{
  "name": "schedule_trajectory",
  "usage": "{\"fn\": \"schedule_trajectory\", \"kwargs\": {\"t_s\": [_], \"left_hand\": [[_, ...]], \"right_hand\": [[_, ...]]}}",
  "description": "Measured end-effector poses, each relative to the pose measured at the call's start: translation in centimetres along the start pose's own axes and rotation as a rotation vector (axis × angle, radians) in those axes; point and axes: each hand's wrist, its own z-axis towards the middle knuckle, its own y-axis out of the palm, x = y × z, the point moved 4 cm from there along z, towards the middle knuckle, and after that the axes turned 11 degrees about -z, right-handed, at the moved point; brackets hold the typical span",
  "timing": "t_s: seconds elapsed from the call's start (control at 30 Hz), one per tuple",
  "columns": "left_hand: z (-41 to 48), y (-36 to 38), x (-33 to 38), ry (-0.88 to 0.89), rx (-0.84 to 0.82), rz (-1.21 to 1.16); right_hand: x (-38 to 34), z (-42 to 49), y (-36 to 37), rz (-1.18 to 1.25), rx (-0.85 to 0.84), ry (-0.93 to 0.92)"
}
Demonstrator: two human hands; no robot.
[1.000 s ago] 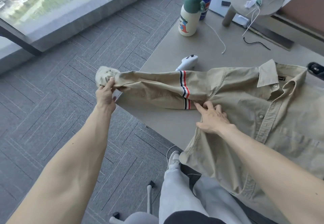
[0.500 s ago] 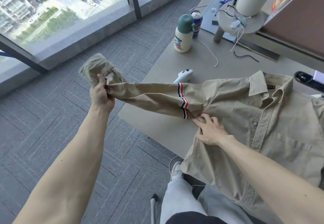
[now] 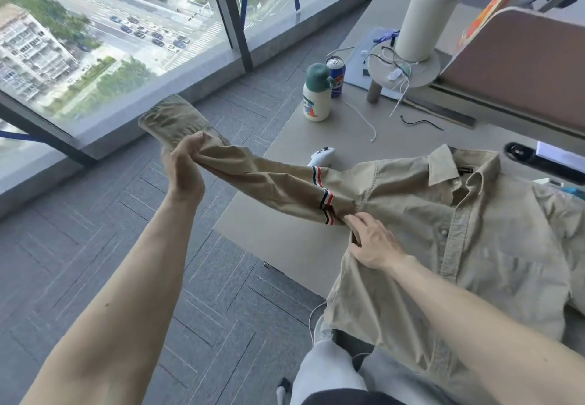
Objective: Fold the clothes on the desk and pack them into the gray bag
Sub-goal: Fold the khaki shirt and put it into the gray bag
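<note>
Nearest the camera, the hem of the khaki shirt [image 3: 490, 230] was seen hanging over the front edge of the desk [image 3: 285, 240] above the person's lap, while the rest of the shirt lay face up and buttoned on the desktop. The right hand [image 3: 373, 243] was kept pressed on the fabric where the sleeve [image 3: 269, 179] joins the body, just beside the striped band [image 3: 326, 198]; its fingers were laid fairly straight and nothing was clasped. Farther out, the sleeve was gripped near its end by the left hand [image 3: 183, 170], fingers closed round the bunched cloth. Over the last second the sleeve had been lifted higher and drawn out past the desk's left edge, and the cuff [image 3: 171, 119] had been turned up beyond the fist. From this it was judged that the sleeve was being straightened for folding across the body, so folding had only begun and packing had not been started. Beyond the shirt, a white controller [image 3: 321, 156], a green-capped bottle [image 3: 316, 97] and a drinks can [image 3: 336, 75] were left on the desk. The gray bag was not in view.
</note>
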Motion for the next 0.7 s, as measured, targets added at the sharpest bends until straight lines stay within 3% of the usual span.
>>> {"fn": "schedule_trajectory", "kwargs": {"t_s": [0.17,0.4,0.7], "left_hand": [[-1.4,0.4,0.9,-0.183,-0.139,-0.070],[-2.5,0.0,1.9,-0.154,-0.152,-0.133],[-4.8,-0.1,2.3,-0.166,-0.293,-0.082]], "right_hand": [[-3.8,1.6,-3.3,0.117,0.077,-0.183],[-13.5,3.8,-11.2,0.358,0.275,-0.463],[-22.2,5.8,-17.0,0.328,0.241,-0.592]]}}
